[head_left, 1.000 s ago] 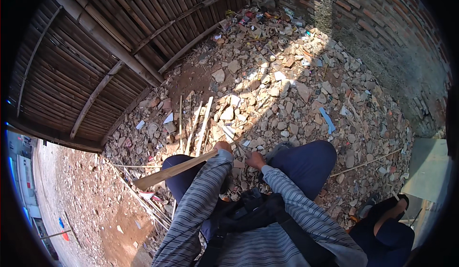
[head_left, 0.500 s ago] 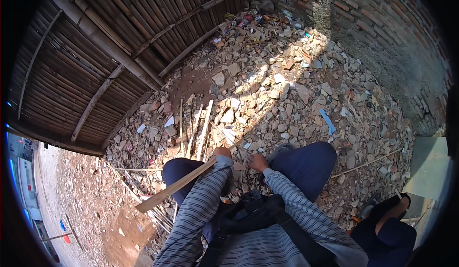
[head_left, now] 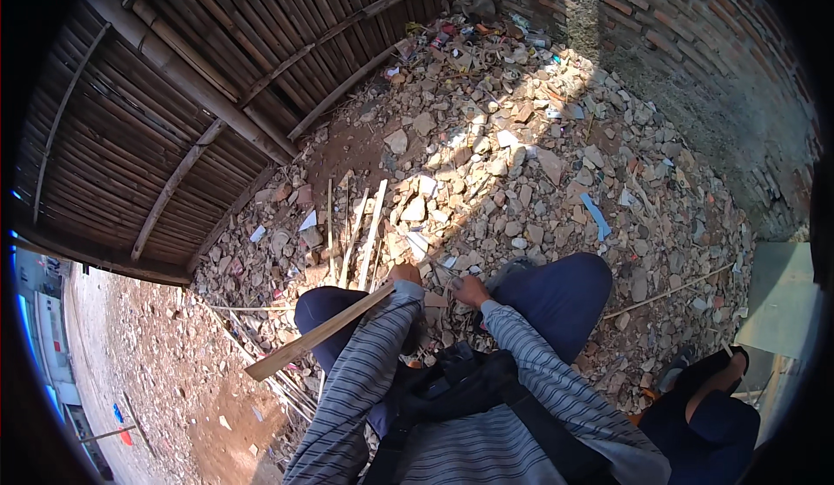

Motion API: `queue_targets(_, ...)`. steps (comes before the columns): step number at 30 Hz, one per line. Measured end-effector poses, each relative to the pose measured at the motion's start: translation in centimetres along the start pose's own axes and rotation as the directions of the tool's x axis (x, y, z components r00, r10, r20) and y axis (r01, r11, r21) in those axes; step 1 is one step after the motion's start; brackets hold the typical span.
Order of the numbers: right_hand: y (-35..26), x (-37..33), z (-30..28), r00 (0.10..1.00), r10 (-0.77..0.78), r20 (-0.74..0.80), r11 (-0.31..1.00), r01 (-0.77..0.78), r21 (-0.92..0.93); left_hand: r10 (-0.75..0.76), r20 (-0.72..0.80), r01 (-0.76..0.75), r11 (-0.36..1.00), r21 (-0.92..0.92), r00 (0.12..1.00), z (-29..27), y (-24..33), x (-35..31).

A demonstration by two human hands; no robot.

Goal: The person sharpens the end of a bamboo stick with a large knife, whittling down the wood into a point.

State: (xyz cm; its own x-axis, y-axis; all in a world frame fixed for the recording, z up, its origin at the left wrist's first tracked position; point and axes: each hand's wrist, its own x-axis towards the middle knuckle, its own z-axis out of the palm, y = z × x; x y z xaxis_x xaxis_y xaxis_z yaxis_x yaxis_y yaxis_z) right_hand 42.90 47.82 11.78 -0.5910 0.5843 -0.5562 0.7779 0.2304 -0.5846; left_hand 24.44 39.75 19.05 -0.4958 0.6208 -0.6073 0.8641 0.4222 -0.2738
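Observation:
A long, flat strip of split bamboo slants across my left thigh. Its wide end points to the lower left. My left hand grips it near the upper end, fingers wrapped round it. My right hand is a short way to the right, between my knees, with its fingers closed. What it pinches is too small and blurred against the rubble to make out. Just beyond my left hand, several more pale bamboo strips lie on the stones.
Broken stone and brick rubble covers the ground. A bamboo-slat wall stands at the left, a brick wall at the far right. Another person's bent leg is at the lower right, near a pale panel. Thin strips lie beside my left leg.
The bamboo strip's wide lower end has risen slightly. Both hands stay nearly in place, the right one still closed.

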Motion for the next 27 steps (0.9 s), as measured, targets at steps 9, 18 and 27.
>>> queue_targets(9, -4.1, -2.1, -1.2, 0.987, -0.127, -0.094, 0.971, 0.143, 0.191, -0.038, -0.001, 0.038, 0.999, 0.005, 0.999, -1.3, -0.8, -0.1)
queue_targets(18, -2.8, -2.2, -0.4, 0.995, -0.098, -0.036, 0.99, 0.093, -0.11, -0.046, -0.008, 0.046, 0.998, -0.031, 0.999, -1.0, -0.6, -0.6)
queue_targets(27, 0.8, -0.4, 1.1, 0.998, -0.057, -0.027, 0.998, 0.057, 0.004, -0.033, 0.053, 0.033, 0.999, 0.0, 0.998, -2.8, 0.0, 0.1)
